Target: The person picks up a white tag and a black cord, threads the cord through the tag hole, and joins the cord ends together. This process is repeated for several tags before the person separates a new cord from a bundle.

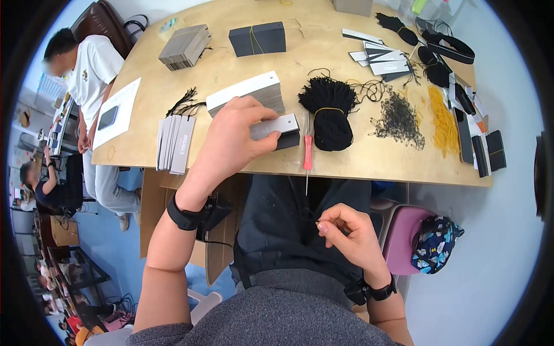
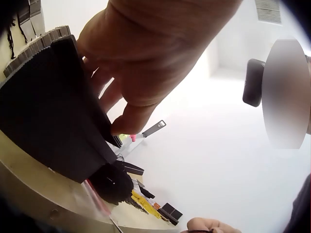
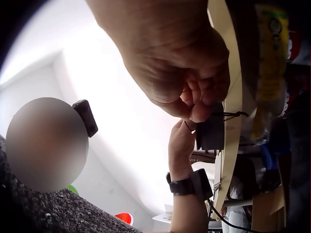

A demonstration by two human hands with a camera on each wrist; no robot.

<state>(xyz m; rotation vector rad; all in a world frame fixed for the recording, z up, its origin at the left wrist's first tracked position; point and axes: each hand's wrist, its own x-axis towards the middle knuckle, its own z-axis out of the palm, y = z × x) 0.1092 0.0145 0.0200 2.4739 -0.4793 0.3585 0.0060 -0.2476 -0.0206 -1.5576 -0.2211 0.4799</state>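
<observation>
My left hand (image 1: 234, 135) grips the near end of a stack of grey printed hang tags (image 1: 287, 123), thumb on the close side and fingers over the top. The left wrist view shows the stack's dark face (image 2: 53, 111) beneath that hand. Low over the lap, my right hand (image 1: 353, 235) pinches a thin black cord (image 3: 235, 114) between thumb and fingertips. Behind the left hand stands a longer row of tags (image 1: 245, 92) with a white top. Right of the stack lie a red-handled needle tool (image 1: 307, 153) and a bundle of black cords (image 1: 332, 127).
Strung tags (image 1: 175, 143) lie at the left, near the table edge. Further back are a grey tag stack (image 1: 186, 47) and a banded black stack (image 1: 258, 39). Dark safety pins (image 1: 398, 120) and yellow rubber bands (image 1: 443, 121) lie at the right. A person (image 1: 95, 63) sits at the left.
</observation>
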